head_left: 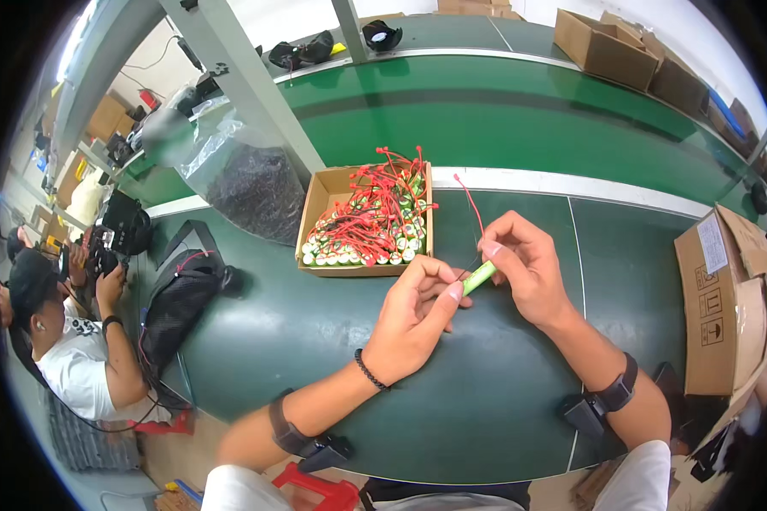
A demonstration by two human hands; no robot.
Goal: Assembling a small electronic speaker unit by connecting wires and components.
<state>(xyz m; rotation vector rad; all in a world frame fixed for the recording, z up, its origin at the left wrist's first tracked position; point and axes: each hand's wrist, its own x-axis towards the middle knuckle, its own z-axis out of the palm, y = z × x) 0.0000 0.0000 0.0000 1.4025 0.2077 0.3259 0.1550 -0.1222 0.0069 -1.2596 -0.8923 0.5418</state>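
Between my two hands, above the dark green tabletop, is a slim light-green battery cell (479, 278) with a red and a black wire. My left hand (419, 308) pinches its lower left end between thumb and fingers. At the upper right end, my right hand (524, 268) closes its thumb and fingertips on it. The red wire (470, 204) rises above my right fingers to a small red connector. Just beyond my hands stands an open cardboard box (362, 271) packed with similar green cells, their red wires and plugs (362, 223) tangled on top.
A clear bag of dark small parts (260, 192) leans by a grey post (251, 81), left of the box. A black mesh bag (179, 298) lies farther left, near a seated person (81, 341). At right stands a large carton (716, 302). A green conveyor belt (503, 119) runs behind.
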